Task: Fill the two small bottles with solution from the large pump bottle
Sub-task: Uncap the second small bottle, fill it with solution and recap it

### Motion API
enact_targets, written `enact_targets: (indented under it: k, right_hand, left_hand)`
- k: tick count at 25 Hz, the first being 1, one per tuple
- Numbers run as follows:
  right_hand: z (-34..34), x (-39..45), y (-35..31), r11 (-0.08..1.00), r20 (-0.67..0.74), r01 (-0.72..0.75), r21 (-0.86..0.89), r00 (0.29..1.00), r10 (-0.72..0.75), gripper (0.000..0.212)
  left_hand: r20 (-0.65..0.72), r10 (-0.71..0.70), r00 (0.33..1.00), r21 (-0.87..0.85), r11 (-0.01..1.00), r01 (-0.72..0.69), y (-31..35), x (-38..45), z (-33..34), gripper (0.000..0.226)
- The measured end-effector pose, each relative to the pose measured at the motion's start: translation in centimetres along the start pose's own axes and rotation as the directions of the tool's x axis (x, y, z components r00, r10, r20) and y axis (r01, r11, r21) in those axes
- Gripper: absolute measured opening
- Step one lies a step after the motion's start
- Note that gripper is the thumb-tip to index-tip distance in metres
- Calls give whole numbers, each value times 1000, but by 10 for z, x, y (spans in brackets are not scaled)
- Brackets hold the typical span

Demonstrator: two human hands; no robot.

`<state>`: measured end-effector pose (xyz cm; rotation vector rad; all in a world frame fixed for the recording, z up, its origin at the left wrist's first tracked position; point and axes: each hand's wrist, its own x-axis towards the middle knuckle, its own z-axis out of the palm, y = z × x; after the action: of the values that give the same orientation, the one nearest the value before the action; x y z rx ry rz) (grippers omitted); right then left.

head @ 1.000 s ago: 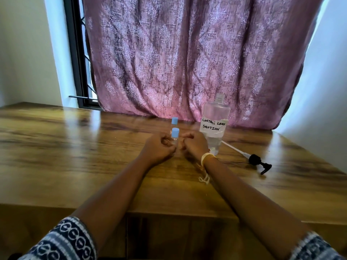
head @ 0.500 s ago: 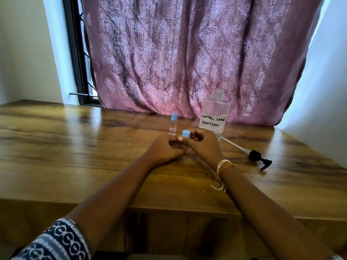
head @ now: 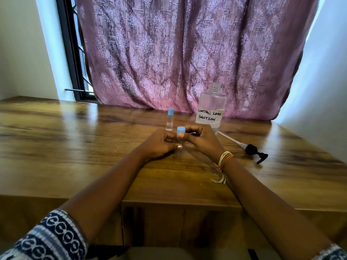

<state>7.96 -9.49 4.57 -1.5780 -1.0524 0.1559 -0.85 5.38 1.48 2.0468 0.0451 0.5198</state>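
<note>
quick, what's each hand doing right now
Left hand: closed around the small bottle.
Right hand: fingers pinching that bottle's blue cap.

Daylight is coming in from behind the curtain (head: 187, 53), glowing through the pink cloth and spilling past its edges at the window (head: 78, 68) on the left and along the wall (head: 323, 72) on the right, where it is washing out to pale blue-white. The worktop (head: 56, 147) is catching a soft sheen at its far left. The big clear bottle (head: 211, 107) is glinting faintly. Both forearms are sitting in mild shade, casting only weak shadows. The wide lens is bending straight lines outward near the corners, and the patterned sleeve (head: 52, 239) at the bottom is looking slightly soft.
</note>
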Motion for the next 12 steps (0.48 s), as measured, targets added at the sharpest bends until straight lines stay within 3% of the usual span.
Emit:
enact_targets:
  k: [3,6,9,12]
  right_hand:
    - [-2,1,5,998,67,-21,-57,997,24,32]
    - [7,-2,2,998,11,7,-61,1000,-6,44]
    - [9,-1,-2,1000,-31,6,15,1000,-6,39]
    - [3,3,-1,992,65,-44,117,997,37,42]
  left_hand:
    - [-18,2,1000,26,1000,-1,4,-2,1,13]
    - [-8,0,1000,43,999,0,9,-4,3,19]
    - [-16,-9,1000,28,1000,10,7,-3,3,7]
    - [-14,-25,1000,39,999,26,7,-2,4,17]
